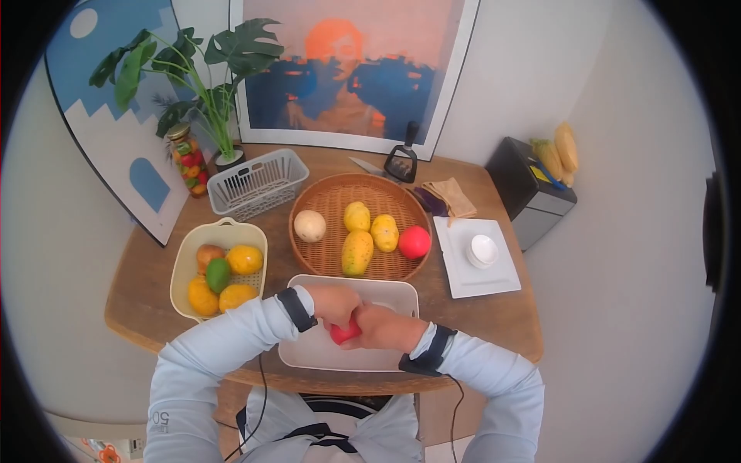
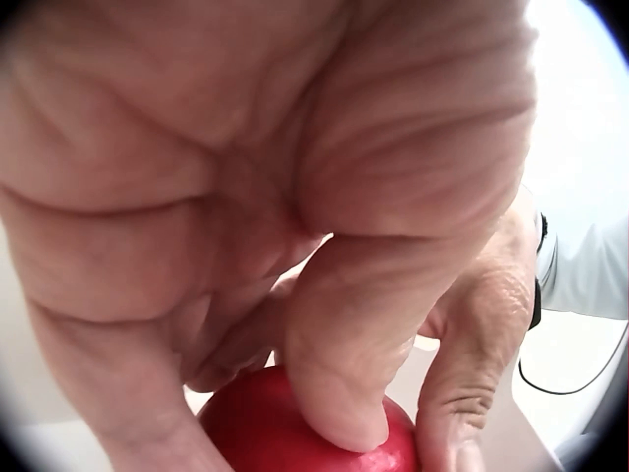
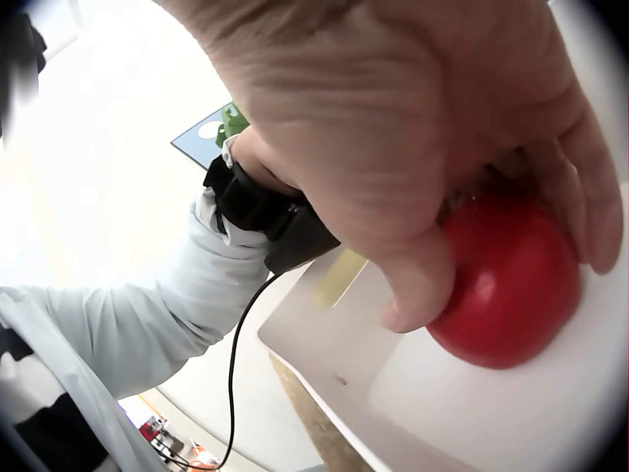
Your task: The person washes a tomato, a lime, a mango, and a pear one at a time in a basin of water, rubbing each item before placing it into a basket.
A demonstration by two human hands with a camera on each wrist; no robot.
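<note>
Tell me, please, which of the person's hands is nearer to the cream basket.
The left hand: it is to the right of the cream basket, holding the red fruit. The right hand also holds this fruit, but from farther right.

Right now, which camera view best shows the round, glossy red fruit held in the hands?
The right wrist view: most of the round, glossy red fruit shows, large. The head view shows it small, partly covered by the left hand and right hand; the left wrist view, only part, cut off below.
</note>
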